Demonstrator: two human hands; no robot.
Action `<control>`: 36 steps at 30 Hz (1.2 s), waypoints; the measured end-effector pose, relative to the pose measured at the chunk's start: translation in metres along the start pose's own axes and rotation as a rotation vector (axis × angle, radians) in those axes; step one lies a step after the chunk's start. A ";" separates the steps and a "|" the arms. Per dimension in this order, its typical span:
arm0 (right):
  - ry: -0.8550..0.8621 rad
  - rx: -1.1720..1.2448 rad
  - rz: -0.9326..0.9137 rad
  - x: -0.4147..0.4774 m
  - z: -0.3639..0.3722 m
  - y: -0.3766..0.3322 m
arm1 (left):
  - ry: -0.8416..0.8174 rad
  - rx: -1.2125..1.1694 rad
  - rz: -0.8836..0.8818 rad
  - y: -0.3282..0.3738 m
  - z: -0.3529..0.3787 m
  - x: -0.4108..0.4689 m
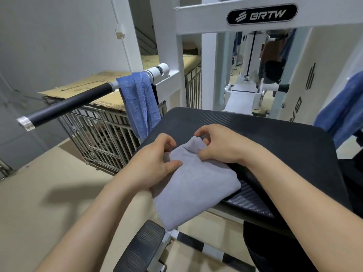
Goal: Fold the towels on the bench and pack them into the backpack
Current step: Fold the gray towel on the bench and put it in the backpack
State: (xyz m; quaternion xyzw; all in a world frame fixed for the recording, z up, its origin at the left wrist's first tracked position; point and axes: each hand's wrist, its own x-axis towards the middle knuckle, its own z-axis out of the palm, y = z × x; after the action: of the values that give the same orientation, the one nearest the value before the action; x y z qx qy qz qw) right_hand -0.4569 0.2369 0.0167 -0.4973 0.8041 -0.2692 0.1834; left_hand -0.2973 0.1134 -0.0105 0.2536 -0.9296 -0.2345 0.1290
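A light grey towel (193, 185) lies folded on the near left part of the black padded bench (275, 146), its lower edge hanging over the bench's side. My left hand (155, 163) pinches the towel's left edge between thumb and fingers. My right hand (218, 146) pinches the towel's far corner. A blue towel (139, 103) hangs over the machine's handle bar at the left. Another blue towel (341, 112) hangs at the right edge. A black shape at the lower right (275, 252) may be the backpack; I cannot tell.
A black handle bar (68, 107) sticks out to the left. Behind it stands a metal wire cage (102, 138) topped with cardboard. The white machine frame (196, 22) rises behind the bench. A black foot pad (141, 248) sits below on the beige floor.
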 end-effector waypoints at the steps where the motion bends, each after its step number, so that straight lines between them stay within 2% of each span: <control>1: 0.002 0.126 -0.038 -0.004 0.000 0.000 | -0.072 -0.015 -0.029 0.001 -0.005 0.002; 4: -0.035 0.489 -0.202 -0.021 0.002 -0.004 | -0.177 0.004 0.059 0.007 -0.019 -0.003; 8: -0.011 0.544 -0.370 -0.050 0.002 -0.015 | -0.202 -0.369 0.243 0.023 -0.017 -0.033; 10: 0.044 0.557 -0.369 -0.063 0.006 -0.019 | -0.084 -0.460 0.290 0.026 -0.009 -0.045; 12: 0.055 0.487 -0.337 -0.079 0.007 -0.018 | 0.052 -0.480 0.304 0.025 -0.004 -0.057; 15: -0.069 0.298 -0.230 -0.107 0.013 -0.009 | 0.176 -0.565 0.283 0.020 -0.009 -0.076; 17: -0.111 0.285 -0.203 -0.129 0.020 -0.008 | 0.179 -0.594 0.312 0.015 -0.017 -0.088; 20: -0.083 0.267 -0.195 -0.159 0.027 -0.019 | 0.194 -0.567 0.379 0.007 -0.023 -0.108; 25: -0.064 0.206 -0.111 -0.203 0.039 -0.043 | 0.215 -0.617 0.372 0.005 -0.016 -0.149; 27: 0.002 0.141 -0.067 -0.219 0.047 -0.045 | 0.186 -0.609 0.386 0.009 -0.011 -0.163; 30: 0.244 0.028 -0.043 -0.246 0.050 -0.045 | 0.076 -0.573 0.439 0.022 -0.006 -0.179; 31: 0.246 0.034 -0.039 -0.254 0.050 -0.049 | 0.026 -0.534 0.480 0.030 -0.003 -0.183; 34: -0.056 0.094 0.002 -0.263 0.059 -0.051 | -0.118 -0.495 0.570 0.057 0.014 -0.195; 36: -0.163 0.117 0.025 -0.262 0.070 -0.030 | -0.177 -0.569 0.524 0.071 0.031 -0.198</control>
State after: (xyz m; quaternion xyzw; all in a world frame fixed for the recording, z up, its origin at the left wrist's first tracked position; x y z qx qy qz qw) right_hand -0.2818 0.4437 -0.0131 -0.4957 0.7756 -0.2721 0.2804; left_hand -0.1711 0.2842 -0.0256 -0.0591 -0.8681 -0.4630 0.1690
